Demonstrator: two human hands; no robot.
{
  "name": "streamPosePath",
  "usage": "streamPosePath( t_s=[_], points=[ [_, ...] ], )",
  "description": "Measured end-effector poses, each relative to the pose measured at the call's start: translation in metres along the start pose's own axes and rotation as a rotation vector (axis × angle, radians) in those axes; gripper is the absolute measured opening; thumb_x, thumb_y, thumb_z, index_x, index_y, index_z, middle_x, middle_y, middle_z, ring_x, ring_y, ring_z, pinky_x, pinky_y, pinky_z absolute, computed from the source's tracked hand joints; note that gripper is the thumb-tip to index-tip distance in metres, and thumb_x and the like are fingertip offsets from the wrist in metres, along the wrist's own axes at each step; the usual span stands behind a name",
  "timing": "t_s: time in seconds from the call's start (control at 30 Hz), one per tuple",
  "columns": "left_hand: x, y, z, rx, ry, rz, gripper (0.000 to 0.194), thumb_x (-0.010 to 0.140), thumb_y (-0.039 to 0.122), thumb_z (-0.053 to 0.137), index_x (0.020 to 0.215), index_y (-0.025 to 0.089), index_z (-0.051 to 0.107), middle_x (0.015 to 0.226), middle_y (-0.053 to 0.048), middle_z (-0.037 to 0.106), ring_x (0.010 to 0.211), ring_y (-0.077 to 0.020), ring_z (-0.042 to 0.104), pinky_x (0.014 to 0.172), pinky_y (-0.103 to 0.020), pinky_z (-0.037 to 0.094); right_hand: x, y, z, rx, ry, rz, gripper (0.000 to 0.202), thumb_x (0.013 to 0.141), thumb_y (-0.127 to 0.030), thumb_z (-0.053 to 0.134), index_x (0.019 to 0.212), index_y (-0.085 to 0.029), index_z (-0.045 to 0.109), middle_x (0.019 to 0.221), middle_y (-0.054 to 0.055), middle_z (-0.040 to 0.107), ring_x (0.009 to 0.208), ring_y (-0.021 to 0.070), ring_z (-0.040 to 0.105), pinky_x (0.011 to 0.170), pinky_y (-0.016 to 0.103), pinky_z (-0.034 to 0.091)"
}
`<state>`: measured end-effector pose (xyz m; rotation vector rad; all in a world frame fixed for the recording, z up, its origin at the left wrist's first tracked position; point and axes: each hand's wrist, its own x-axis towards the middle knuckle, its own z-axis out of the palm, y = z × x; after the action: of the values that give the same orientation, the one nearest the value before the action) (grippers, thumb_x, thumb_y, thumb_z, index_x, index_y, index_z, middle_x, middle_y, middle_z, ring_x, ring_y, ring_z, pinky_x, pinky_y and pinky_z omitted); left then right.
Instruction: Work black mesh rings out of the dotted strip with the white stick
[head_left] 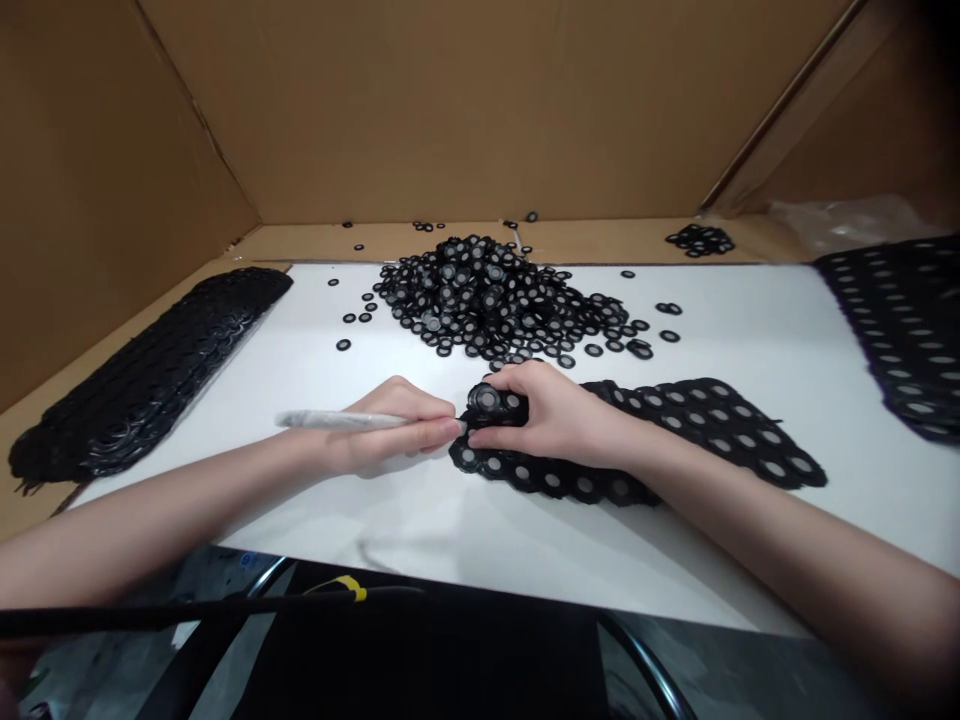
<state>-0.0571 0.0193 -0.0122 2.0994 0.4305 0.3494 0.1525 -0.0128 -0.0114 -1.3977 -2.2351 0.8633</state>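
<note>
Gripped by the right hand (pixel 551 412), the black sheet (pixel 694 412) showed grey dots (pixel 720 445). The left hand (pixel 405 402) pinched a pale pen-like tool (pixel 341 419).

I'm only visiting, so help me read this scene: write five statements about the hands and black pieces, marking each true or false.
1. The left hand holds a pale, pen-like tool. True.
2. The right hand is raised clear of everything. False: the right hand grips the left end of a black sheet.
3. A heap of loose black rings lies beyond the hands. True.
4. The long black bundle lies at the right. False: the long black bundle lies at the left.
5. The black sheet carries pale round spots. True.
</note>
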Motion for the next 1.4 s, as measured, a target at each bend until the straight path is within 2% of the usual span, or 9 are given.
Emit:
streamPosePath(
  t_s=[0.17,0.27,0.43,0.5,0.6,0.73,1.2,1.3,1.4],
  points=[
    [-0.0001,-0.0015,0.0002,-0.049,-0.067,-0.027,0.039,0.094,0.025,0.042,0.057,0.015,0.040,0.051,0.003,0.040,0.047,-0.0064,0.035,0.047,-0.021,0.029,-0.0005,-0.0034,-0.0008,-0.001,0.004,0.006,0.028,0.071,-0.035,0.067,0.058,-0.018,0.048,0.057,-0.004,0.048,0.058,0.0121,0.044,0.059,0.026,0.032],
    [-0.0009,-0.0021,0.0008,0.015,-0.035,0.005,0.039,0.095,0.027,0.040,0.058,0.015,0.041,0.053,0.002,0.043,0.048,-0.0068,0.038,0.049,-0.021,0.031,-0.0005,-0.0036,-0.0011,-0.006,0.006,0.034,0.031,0.069,-0.037,0.068,0.056,-0.018,0.046,0.055,-0.004,0.046,0.056,0.0115,0.043,0.058,0.026,0.030],
    [-0.0013,0.0008,0.0014,0.179,0.021,0.104,0.033,0.095,0.022,0.038,0.065,0.014,0.047,0.062,0.001,0.046,0.055,-0.0078,0.040,0.055,-0.020,0.034,-0.0012,-0.0031,-0.0039,0.024,-0.080,0.088,0.040,0.061,-0.049,0.074,0.056,-0.018,0.049,0.052,-0.005,0.042,0.053,0.0099,0.039,0.055,0.025,0.030],
    [-0.0019,0.0027,0.0016,0.181,0.039,0.115,0.032,0.095,0.021,0.040,0.065,0.014,0.048,0.063,0.001,0.046,0.056,-0.0079,0.041,0.056,-0.020,0.034,-0.0017,-0.0031,-0.0046,0.030,-0.071,0.099,0.037,0.060,-0.047,0.075,0.055,-0.018,0.052,0.052,-0.005,0.043,0.054,0.0104,0.041,0.055,0.025,0.031],
    [-0.0036,0.0043,0.0020,0.070,0.080,0.050,0.038,0.094,0.024,0.041,0.057,0.015,0.043,0.054,0.002,0.040,0.050,-0.0076,0.038,0.049,-0.021,0.031,-0.0028,-0.0032,-0.0041,0.090,-0.062,0.090,0.028,0.063,-0.040,0.073,0.058,-0.017,0.058,0.053,-0.004,0.048,0.056,0.0121,0.046,0.056,0.026,0.034],
    [-0.0042,0.0044,0.0028,-0.038,0.039,-0.002,0.039,0.091,0.028,0.044,0.055,0.015,0.044,0.050,0.002,0.041,0.046,-0.0075,0.036,0.045,-0.022,0.029,-0.0038,-0.0028,-0.0027,0.172,-0.072,0.086,0.020,0.064,-0.034,0.073,0.060,-0.017,0.062,0.053,-0.004,0.051,0.054,0.0121,0.047,0.054,0.026,0.035],
    [-0.0044,0.0034,0.0016,0.099,0.002,0.054,0.037,0.094,0.029,0.040,0.060,0.015,0.043,0.056,0.002,0.041,0.050,-0.0075,0.039,0.050,-0.021,0.032,-0.0035,0.0007,-0.0009,0.188,-0.058,0.048,0.016,0.063,-0.026,0.073,0.059,-0.018,0.060,0.054,-0.004,0.051,0.054,0.0116,0.048,0.049,0.025,0.031],
    [-0.0041,0.0026,0.0014,0.136,-0.027,0.084,0.038,0.095,0.028,0.039,0.059,0.015,0.039,0.057,0.002,0.038,0.051,-0.0077,0.037,0.051,-0.022,0.030,-0.0034,0.0003,-0.0009,0.176,-0.059,0.052,0.015,0.063,-0.026,0.073,0.061,-0.017,0.061,0.054,-0.004,0.051,0.055,0.0119,0.048,0.050,0.025,0.032],
    [-0.0027,0.0026,0.0011,0.094,-0.033,0.058,0.040,0.095,0.027,0.040,0.056,0.016,0.033,0.055,0.003,0.034,0.048,-0.0075,0.033,0.049,-0.024,0.028,-0.0033,-0.0012,-0.0007,0.163,-0.054,0.060,0.015,0.063,-0.026,0.073,0.061,-0.017,0.061,0.055,-0.003,0.053,0.056,0.0123,0.049,0.050,0.025,0.033]
  ],
)
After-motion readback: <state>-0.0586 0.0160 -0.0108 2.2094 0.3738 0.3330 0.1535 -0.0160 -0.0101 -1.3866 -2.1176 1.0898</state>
